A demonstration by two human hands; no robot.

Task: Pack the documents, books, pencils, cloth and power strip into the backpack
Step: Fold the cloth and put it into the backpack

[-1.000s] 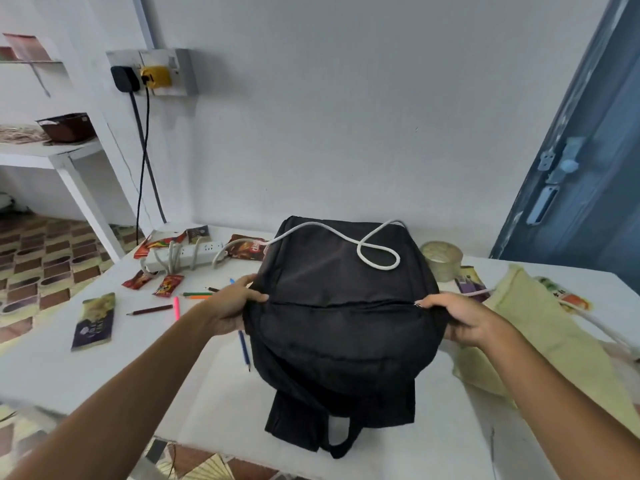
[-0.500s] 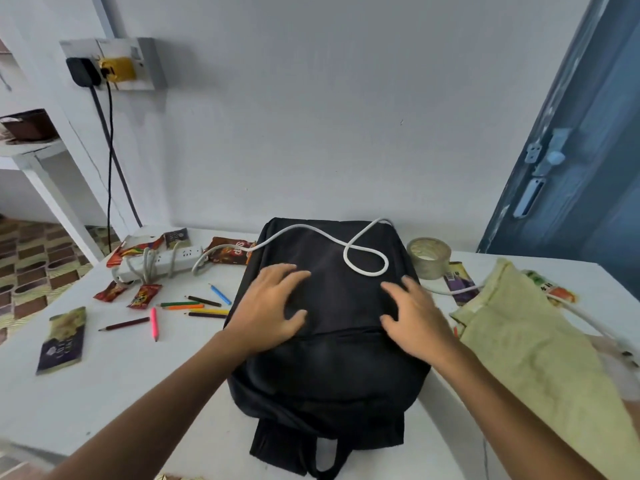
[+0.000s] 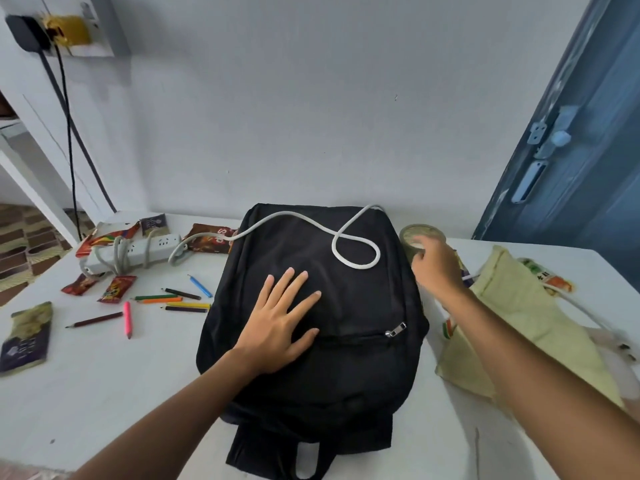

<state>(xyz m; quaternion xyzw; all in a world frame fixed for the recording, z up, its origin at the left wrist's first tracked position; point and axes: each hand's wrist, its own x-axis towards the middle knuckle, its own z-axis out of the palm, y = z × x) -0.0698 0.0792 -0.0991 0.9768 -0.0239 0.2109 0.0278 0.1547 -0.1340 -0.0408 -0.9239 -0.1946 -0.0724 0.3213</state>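
A black backpack (image 3: 346,368) lies flat on the white table (image 3: 114,382), its front zipper shut. My left hand (image 3: 277,320) rests flat on the pack, fingers spread. My right hand (image 3: 436,268) hovers off the pack's right edge, beside a roll of tape (image 3: 420,233), holding nothing that I can see. A white power strip (image 3: 135,254) sits at the back left; its cord (image 3: 353,244) loops over the pack's top. Several coloured pencils (image 3: 173,299) lie left of the pack. A pale green cloth (image 3: 519,323) lies on the right.
Snack wrappers (image 3: 116,289) and a dark packet (image 3: 26,337) are scattered on the table's left side. A wall socket (image 3: 65,32) with plugs and hanging cables is at top left. A blue door (image 3: 571,150) stands at the right.
Both hands let go of the pack's sides and came to rest on top of it. My right hand then moved off to the right toward the tape roll.
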